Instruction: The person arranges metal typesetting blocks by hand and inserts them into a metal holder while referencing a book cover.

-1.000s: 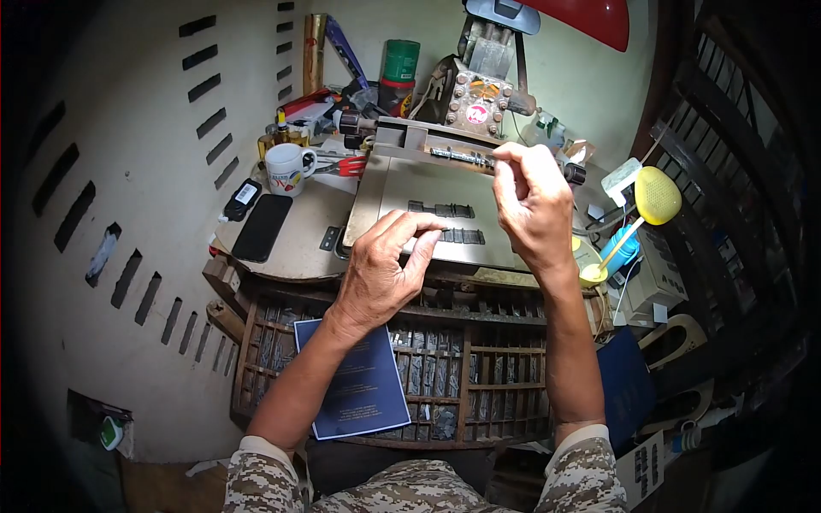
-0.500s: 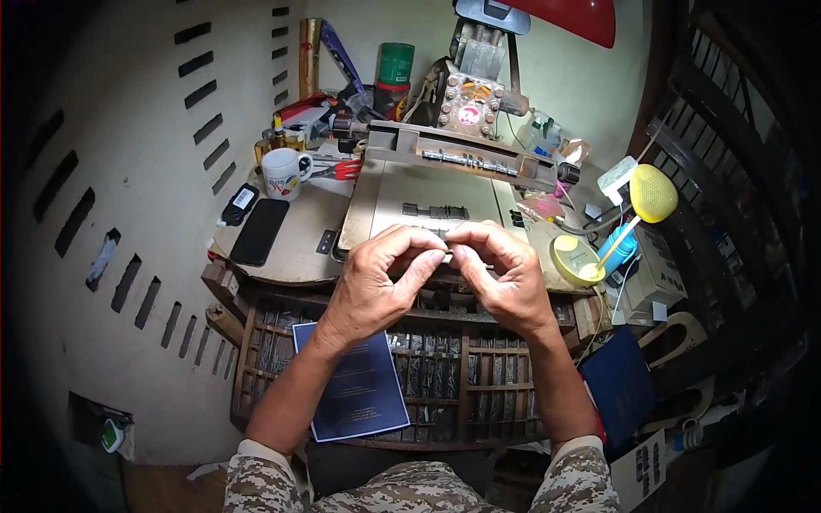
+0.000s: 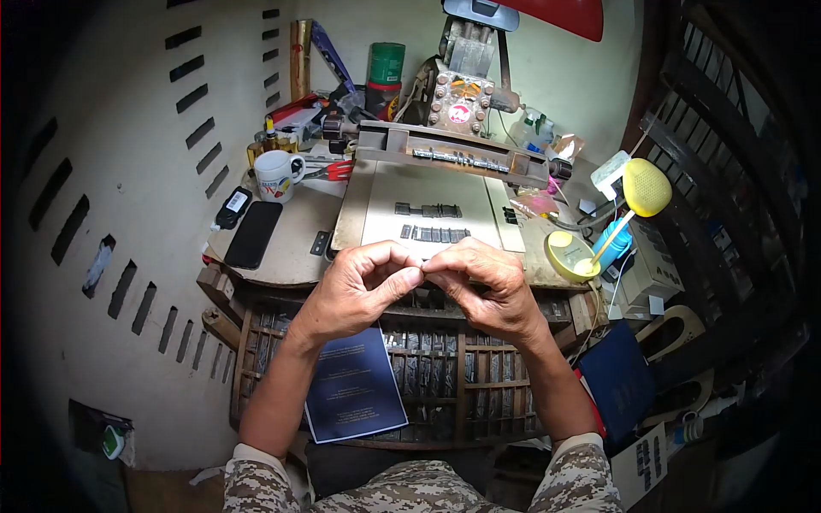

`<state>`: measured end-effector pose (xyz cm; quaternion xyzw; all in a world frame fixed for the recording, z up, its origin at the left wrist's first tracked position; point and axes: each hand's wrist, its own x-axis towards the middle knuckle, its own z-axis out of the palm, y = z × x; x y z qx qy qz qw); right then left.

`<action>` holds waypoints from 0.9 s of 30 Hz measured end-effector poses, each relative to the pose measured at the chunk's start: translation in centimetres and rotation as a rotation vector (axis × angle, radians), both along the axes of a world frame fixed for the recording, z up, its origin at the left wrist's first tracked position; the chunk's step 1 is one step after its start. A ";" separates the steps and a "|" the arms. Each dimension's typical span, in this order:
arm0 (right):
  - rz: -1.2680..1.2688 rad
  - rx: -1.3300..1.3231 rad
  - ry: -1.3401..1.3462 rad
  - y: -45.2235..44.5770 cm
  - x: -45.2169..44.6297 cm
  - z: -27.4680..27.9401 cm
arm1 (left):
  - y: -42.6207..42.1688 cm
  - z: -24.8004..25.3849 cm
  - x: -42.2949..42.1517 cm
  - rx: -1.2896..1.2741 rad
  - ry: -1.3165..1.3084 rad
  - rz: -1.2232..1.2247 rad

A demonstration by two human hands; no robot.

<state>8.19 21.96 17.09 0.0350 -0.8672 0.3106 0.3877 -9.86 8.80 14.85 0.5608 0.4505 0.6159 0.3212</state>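
Observation:
My left hand (image 3: 355,291) and my right hand (image 3: 489,286) meet fingertip to fingertip in front of the bench edge. Both are closed in a pinch; whatever lies between the fingertips is too small and covered to make out. Just beyond them, two short rows of metal type lie on a pale board: a farther row (image 3: 428,209) and a nearer row (image 3: 438,234). Below my hands is a wooden type case (image 3: 462,385), its compartments filled with small metal pieces. A dark blue printed sheet (image 3: 357,389) rests on the case, under my left forearm.
A stamping machine (image 3: 462,85) stands behind the board, with a line of type in its holder (image 3: 462,161). To the left are a white mug (image 3: 275,175), a black phone (image 3: 254,235) and red-handled pliers (image 3: 339,171). A yellow strainer (image 3: 646,188) and yellow dish (image 3: 569,256) stand right.
My joined hands have come down a little and left, uncovering the nearer row of type. The fingertips have drawn closer together. The whole view has shifted slightly.

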 end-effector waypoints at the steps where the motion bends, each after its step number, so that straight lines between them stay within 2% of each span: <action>1: -0.001 0.007 -0.017 0.0 0.0 0.0 | 0.1 -0.1 0.0 0.007 -0.006 0.001; 6: -0.127 -0.018 0.093 1.5 0.0 0.7 | -0.1 -0.7 -0.4 -0.033 -0.090 0.053; 8: -0.303 -0.031 0.278 2.6 -0.7 1.8 | -0.2 -0.9 -0.3 -0.020 -0.079 0.081; 9: -0.304 -0.031 0.278 3.2 -0.9 2.3 | -0.2 -1.0 -0.2 -0.007 -0.066 0.105; 11: -0.544 0.126 0.303 4.2 -1.3 3.2 | -0.3 -1.1 0.0 0.022 -0.039 0.154; 16: -0.546 0.247 0.328 5.1 -2.7 3.8 | -0.7 -1.2 0.3 0.030 -0.010 0.194; 27: -0.566 0.289 0.292 5.2 -3.0 3.8 | -0.2 -2.3 -0.1 0.099 -0.099 0.211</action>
